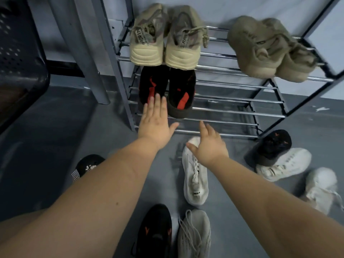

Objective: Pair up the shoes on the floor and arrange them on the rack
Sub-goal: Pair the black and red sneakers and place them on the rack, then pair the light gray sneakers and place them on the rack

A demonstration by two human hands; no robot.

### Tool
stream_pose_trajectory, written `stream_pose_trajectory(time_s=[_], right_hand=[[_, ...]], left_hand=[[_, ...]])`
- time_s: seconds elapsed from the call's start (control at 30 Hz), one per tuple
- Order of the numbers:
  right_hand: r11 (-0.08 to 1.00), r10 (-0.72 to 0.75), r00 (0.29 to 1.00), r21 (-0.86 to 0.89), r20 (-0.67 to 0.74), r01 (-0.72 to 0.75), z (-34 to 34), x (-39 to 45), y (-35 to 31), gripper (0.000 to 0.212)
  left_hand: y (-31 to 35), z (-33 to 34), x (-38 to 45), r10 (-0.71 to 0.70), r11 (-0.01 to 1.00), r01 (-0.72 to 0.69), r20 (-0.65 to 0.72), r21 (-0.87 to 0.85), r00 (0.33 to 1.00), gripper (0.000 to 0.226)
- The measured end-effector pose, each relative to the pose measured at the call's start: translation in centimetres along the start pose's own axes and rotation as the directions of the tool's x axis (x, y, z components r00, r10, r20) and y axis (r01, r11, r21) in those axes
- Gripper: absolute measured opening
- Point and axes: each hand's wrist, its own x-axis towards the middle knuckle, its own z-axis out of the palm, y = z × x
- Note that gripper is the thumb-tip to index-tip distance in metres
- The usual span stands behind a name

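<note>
Overhead, chrome-barred rack, suede pairs

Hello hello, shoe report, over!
Both hands open: left hand at black-and-red pair on rack; right hand above white sneaker. Path clear.

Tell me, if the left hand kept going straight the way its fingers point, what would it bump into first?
Probably the left shoe of the black and red pair on the rack's lower shelf; the left hand's fingertips already overlap its heel, though depth is unclear.
</note>
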Motion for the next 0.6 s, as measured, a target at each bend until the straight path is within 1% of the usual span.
stream_pose_trajectory(time_s=[0.07,0.13,0.23,0.3,0.37,0.43,0.53,0.6], right_hand=[[0.998,-0.008,1.000,-0.061,0.021,0.009,0.5,-2.7,1.9,0.081],[0.995,-0.012,0.999,-0.097,0.032,0.015,0.8,-5.5,4.1,0.079],[0.993,0.015,0.999,-0.116,0.041,-0.010,0.6,-9.7,7.7,0.077],[0.989,0.045,0.998,-0.142,0.049,-0.038,0.5,-12.4,10.3,0.075],[0.983,0.079,0.996,-0.172,0.049,-0.070,0.3,-14.7,13.0,0.075],[0.978,0.110,0.993,-0.180,0.032,-0.103,-0.1,-16.4,15.4,0.076],[0.977,0.167,0.986,-0.132,-0.018,-0.168,-1.0,-18.3,18.5,0.076],[0.973,0.214,0.976,-0.083,-0.036,-0.216,-1.3,-19.2,20.3,0.076]], left_hand=[[1.5,0.0,-2.1,0.196,0.978,-0.200,0.062,0.064,0.979,0.083],[3.2,-0.1,-4.3,0.326,0.937,-0.339,0.140,0.081,0.935,0.080],[6.0,0.0,-7.7,0.458,0.851,-0.502,0.250,0.157,0.853,0.078],[7.9,-0.1,-9.7,0.501,0.785,-0.586,0.349,0.203,0.792,0.075],[10.0,-0.2,-11.2,0.519,0.746,-0.628,0.395,0.223,0.758,0.073],[12.2,-0.3,-12.3,0.526,0.742,-0.635,0.402,0.213,0.749,0.072],[15.3,-0.1,-13.3,0.517,0.764,-0.621,0.411,0.172,0.751,0.074],[17.2,0.2,-13.5,0.530,0.757,-0.635,0.420,0.157,0.736,0.075]])
